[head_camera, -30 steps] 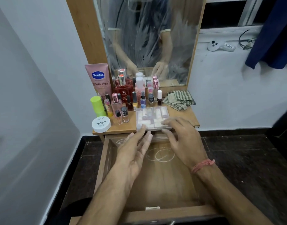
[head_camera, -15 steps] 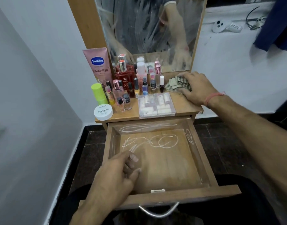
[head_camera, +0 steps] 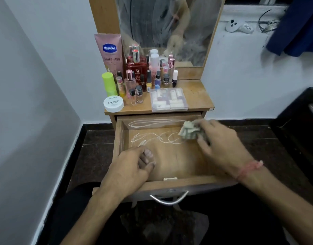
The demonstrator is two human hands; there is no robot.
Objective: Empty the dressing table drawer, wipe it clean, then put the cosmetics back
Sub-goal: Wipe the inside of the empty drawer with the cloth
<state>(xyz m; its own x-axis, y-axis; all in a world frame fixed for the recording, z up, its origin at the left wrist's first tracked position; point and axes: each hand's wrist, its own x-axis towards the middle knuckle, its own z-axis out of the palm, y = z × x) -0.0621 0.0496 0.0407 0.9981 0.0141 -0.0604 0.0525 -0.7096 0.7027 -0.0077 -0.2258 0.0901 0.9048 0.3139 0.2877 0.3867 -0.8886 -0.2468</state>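
The wooden drawer (head_camera: pixel 119 138) is pulled out below the dressing table top, with white scribble marks (head_camera: pixel 157 137) on its bottom and back wall. My right hand (head_camera: pixel 221 145) holds a crumpled striped cloth (head_camera: pixel 188 130) at the drawer's back right corner. My left hand (head_camera: pixel 132 167) rests loosely curled inside the front left of the drawer, holding nothing. On the table top stand several cosmetics: a pink Vaseline tube (head_camera: pixel 109 53), a red perfume bottle (head_camera: pixel 137 68), a green bottle (head_camera: pixel 108 84), a white nail polish remover jar (head_camera: pixel 113 103) and a clear plastic case (head_camera: pixel 169 99).
A mirror (head_camera: pixel 168 27) rises behind the table. White walls close in on the left and behind. A dark floor (head_camera: pixel 92 151) surrounds the drawer. A blue cloth (head_camera: pixel 299 27) hangs at the upper right, near a white controller (head_camera: pixel 232 26) on a ledge. A metal handle (head_camera: pixel 169 200) sticks out of the drawer front.
My right hand picked the striped cloth off the table top and brought it down into the drawer's back right corner. My left hand stayed in the front left of the drawer.
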